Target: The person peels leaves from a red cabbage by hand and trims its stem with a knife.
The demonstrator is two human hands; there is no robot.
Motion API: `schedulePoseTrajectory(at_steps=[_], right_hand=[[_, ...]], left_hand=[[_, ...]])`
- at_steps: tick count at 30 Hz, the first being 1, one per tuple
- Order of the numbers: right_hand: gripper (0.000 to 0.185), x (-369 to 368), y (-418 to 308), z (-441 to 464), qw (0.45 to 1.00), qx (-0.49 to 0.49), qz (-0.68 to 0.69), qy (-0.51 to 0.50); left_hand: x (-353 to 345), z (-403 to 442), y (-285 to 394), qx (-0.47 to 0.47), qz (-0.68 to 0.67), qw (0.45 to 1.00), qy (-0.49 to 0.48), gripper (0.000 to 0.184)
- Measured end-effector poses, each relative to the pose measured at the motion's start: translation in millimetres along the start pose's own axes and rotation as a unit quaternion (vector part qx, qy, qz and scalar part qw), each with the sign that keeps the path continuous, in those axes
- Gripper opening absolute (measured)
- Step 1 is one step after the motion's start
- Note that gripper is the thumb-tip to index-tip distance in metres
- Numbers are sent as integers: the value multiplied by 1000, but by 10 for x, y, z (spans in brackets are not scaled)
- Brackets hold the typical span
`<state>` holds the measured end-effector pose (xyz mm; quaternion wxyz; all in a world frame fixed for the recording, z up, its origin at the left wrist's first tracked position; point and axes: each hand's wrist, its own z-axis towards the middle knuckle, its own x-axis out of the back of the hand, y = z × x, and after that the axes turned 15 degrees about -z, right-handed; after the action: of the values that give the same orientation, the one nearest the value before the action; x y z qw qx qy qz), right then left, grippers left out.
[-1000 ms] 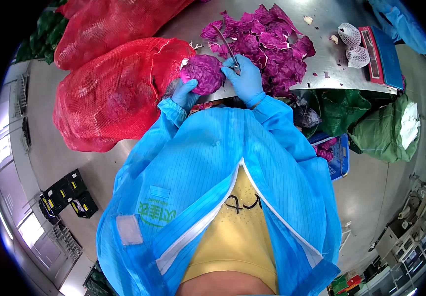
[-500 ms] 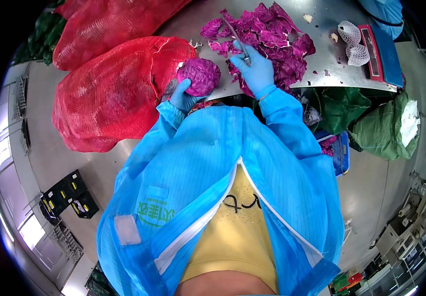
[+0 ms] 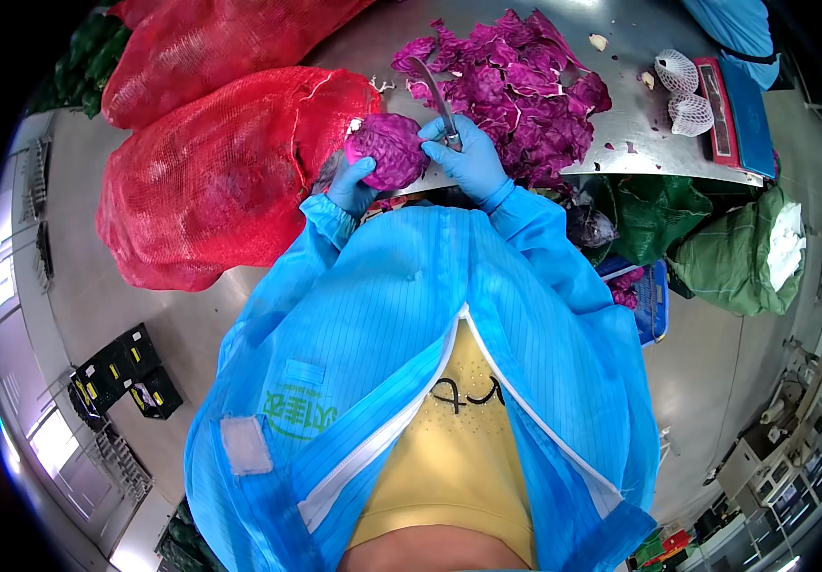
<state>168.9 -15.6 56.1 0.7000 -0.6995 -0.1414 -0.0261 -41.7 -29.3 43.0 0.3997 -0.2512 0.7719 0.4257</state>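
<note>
My left hand [image 3: 352, 186], in a blue glove, holds a purple cabbage [image 3: 389, 153] from its lower left side. My right hand [image 3: 470, 162], gloved too, is closed on a knife [image 3: 444, 103] whose curved blade points up and away from me. Its fingertips are at the cabbage's right side; whether they touch it I cannot tell. A heap of loose purple leaves [image 3: 525, 100] lies on the metal table [image 3: 620, 114], just beyond and to the right of my right hand.
Red mesh sacks [image 3: 211, 181] fill the left side. White foam nets [image 3: 682, 91] and a red and blue box [image 3: 735, 114] sit at the right. Green sacks [image 3: 744, 253] and a blue crate [image 3: 654, 300] are below the table edge. A co-worker's blue sleeve [image 3: 735, 29] shows at top right.
My right hand first moved out over the leaf heap with the knife, then came back beside the cabbage. My left hand keeps its hold on the cabbage. The co-worker's sleeve has shifted.
</note>
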Motion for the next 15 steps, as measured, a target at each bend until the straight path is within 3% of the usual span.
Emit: schedulePoseTrajectory(at_steps=[4,10,12,15], right_hand=[[16,135,-116,12,995,-47,55,-75],[18,252,-284,-6,992,-68,-30,-98],[20,252,-237,27,989,76,-128,-23],[16,284,-338,14,974,52,-219,-19]], left_hand=[[-25,-16,27,8,5,1000,-17,80],[20,3,79,21,38,999,-2,79],[-35,-11,98,8,64,998,-5,75],[-60,5,91,-2,65,998,15,73]])
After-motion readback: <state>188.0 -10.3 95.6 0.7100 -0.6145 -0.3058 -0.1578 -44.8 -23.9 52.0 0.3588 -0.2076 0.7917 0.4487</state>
